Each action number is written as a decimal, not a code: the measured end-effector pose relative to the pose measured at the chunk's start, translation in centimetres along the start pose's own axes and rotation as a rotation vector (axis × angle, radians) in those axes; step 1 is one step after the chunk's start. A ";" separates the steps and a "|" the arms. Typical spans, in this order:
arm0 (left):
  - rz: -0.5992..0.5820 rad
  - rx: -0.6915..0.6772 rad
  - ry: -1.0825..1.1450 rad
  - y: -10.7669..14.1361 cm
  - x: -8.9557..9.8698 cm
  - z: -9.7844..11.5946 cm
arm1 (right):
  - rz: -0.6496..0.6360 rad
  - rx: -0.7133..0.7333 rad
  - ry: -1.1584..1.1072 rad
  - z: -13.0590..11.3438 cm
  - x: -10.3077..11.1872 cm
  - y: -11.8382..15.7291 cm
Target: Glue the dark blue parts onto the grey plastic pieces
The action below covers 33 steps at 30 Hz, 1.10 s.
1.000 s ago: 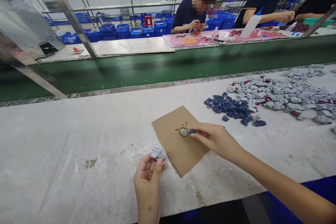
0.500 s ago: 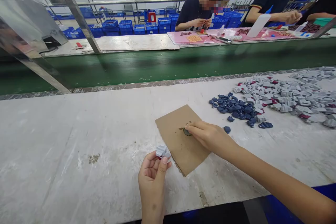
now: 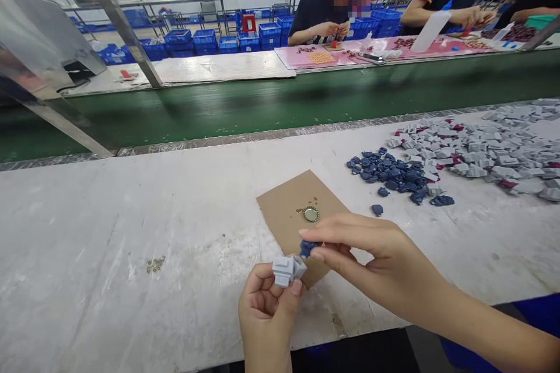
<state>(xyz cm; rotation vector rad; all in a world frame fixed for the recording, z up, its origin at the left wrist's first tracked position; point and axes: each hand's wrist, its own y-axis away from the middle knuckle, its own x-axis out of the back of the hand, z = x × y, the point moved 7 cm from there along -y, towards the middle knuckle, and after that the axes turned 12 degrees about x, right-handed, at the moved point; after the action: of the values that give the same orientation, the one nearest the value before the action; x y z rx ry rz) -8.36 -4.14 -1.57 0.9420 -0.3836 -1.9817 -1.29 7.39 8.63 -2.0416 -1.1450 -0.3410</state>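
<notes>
While a shallow round metal cup w/ a scalloped, bottle-cap-like rim [image 3: 311, 214] is lying open side up on a flat brown cardboard sheet [image 3: 282, 201], its silvery inside is showing; can't tell if any thin layer's in it. In bkgd, open blue plastic crates [image 3: 204, 42] are standing in a row, contents too small to ID. A whitish plastic squeeze bottle w/ blue tip [image 3: 431, 32] is standing across the way, fill level unclear.

L hand [image 3: 269, 306] is holding a light-grey blocky stepped piece [image 3: 283, 271], its grip narrow, thumb vs. fingers. R hand [image 3: 376, 247] is pinching a dark-blue lumpy piece [image 3: 308, 246] in an equally narrow thumb-and-finger grip, right next to the grey one, above the sheet's near part; can't tell if the two are touching. Over on the R side of the whitish scuffed desk [image 3: 131, 233], a heap of similar dark-blue lumps [image 3: 389, 172] is sitting against a bigger spread of grey pieces, some w/ maroon bits [image 3: 494, 148].
</notes>
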 end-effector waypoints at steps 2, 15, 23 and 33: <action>-0.006 -0.001 0.020 0.1 -0.1 -0.1 | 0.008 -0.004 -0.026 -0.1 -0.1 0.1; 0.052 -0.070 -0.022 0.8 -0.2 0.4 | -0.009 0.002 -0.089 -0.1 -0.5 0.5; 0.084 -0.220 -0.120 1.1 0.3 0.8 | -0.059 0.039 -0.055 -0.6 -1.1 1.0; 0.039 -0.251 -0.179 1.1 0.1 -0.1 | -0.086 -0.021 -0.125 0.2 -1.9 2.4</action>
<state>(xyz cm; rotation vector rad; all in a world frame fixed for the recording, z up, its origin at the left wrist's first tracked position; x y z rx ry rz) -7.71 -4.78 -1.03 0.5984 -0.2425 -2.0280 -0.44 5.60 6.33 -2.0601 -1.3127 -0.2722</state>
